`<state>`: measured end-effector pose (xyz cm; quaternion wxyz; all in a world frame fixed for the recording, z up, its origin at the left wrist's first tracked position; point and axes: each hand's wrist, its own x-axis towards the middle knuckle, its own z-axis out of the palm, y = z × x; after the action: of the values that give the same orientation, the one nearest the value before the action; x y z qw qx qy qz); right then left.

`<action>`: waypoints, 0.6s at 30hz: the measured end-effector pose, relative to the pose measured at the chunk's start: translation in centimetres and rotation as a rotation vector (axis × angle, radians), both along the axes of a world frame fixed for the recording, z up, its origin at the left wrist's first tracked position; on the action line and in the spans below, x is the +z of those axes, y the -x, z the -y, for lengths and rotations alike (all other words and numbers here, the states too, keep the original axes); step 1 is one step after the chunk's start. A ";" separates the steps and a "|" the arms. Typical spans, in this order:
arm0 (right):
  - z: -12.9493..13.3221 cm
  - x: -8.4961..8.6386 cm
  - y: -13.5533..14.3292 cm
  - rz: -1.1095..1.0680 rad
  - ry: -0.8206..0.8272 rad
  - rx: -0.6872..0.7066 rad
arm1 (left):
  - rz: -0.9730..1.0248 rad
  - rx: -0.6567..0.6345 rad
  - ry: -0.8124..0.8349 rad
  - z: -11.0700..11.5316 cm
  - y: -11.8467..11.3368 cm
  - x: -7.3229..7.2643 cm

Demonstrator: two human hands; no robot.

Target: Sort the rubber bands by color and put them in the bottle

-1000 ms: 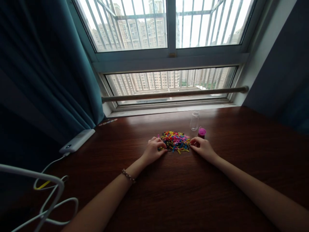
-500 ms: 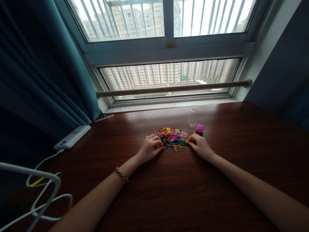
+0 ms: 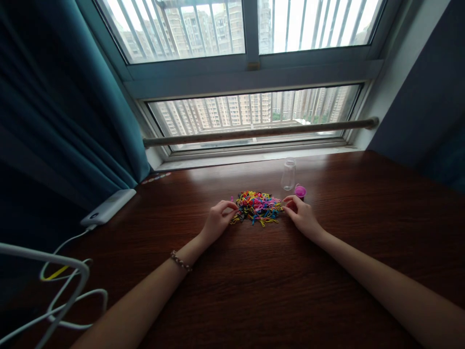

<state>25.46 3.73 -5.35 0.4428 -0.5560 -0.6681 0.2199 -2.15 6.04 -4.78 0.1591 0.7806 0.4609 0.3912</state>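
Note:
A heap of small multicoloured elastic bands [image 3: 258, 207] lies on the brown wooden table [image 3: 247, 281]. My left hand [image 3: 217, 220] is at the heap's left edge, thumb and forefinger pressed together in a pinch. What lies between those fingertips is too small to make out. At the right edge is my right hand [image 3: 302, 219], its thumb and forefinger slightly apart beside the outermost bands. Just behind it stands a small pink cap [image 3: 300, 191] with a loop. A clear bottle [image 3: 288, 175] without a lid stands upright behind the heap.
On the left, a white power bank [image 3: 109, 207] lies beside the blue curtain [image 3: 119, 145], with a white cable [image 3: 72, 237] plugged in. Thicker white tubing [image 3: 82, 271] crosses the lower left corner. A rail [image 3: 261, 132] runs along the window behind the table.
My left hand has shifted slightly left, uncovering bands at the heap's left edge, and its thumb and forefinger now form a pinch. My right hand's fingers have parted a little.

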 end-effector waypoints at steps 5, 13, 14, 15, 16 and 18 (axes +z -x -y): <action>-0.2 -0.1 -0.2 -0.078 0.003 -0.017 | 0.026 0.043 0.009 -0.2 0.2 -0.2; -0.3 -0.4 -0.3 -0.101 -0.004 -0.020 | 0.036 0.042 0.024 0.0 0.2 0.2; -0.4 -0.5 -0.4 -0.104 -0.003 -0.022 | 0.039 0.029 0.016 0.1 0.1 0.3; -0.4 -0.6 -0.4 -0.111 -0.003 -0.023 | 0.044 0.008 0.005 0.1 0.1 0.4; -0.4 -0.6 -0.4 -0.120 -0.002 -0.022 | 0.048 -0.020 -0.009 0.2 0.0 0.5; -0.5 -0.6 -0.5 -0.139 0.001 -0.020 | 0.049 -0.079 -0.041 0.4 -0.2 0.8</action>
<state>25.94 4.19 -6.00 0.4902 -0.5463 -0.6300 0.2538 -1.94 5.67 -3.96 0.1698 0.7914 0.4176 0.4128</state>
